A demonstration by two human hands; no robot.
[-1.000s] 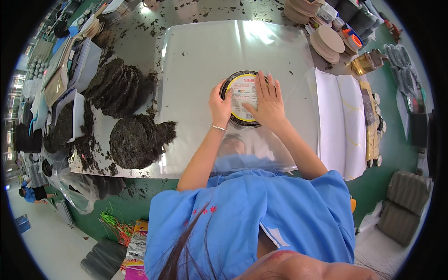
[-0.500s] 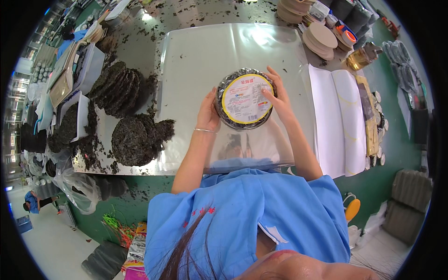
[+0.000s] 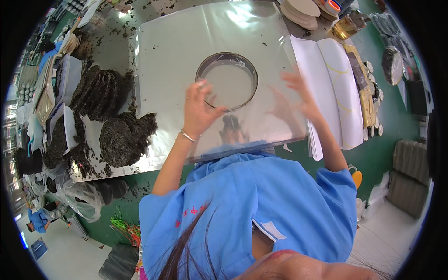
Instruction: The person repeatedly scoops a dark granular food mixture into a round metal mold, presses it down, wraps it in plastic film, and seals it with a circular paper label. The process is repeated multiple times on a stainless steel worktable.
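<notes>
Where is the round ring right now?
In the head view, the round ring lies above the picture's middle on the shiny sheet, with the left hand at its lower left and the right hand apart, to its right.

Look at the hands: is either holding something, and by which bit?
The right hand holds nothing. The left hand is at the lower left side of the ring; I can't tell if it grips.
</notes>
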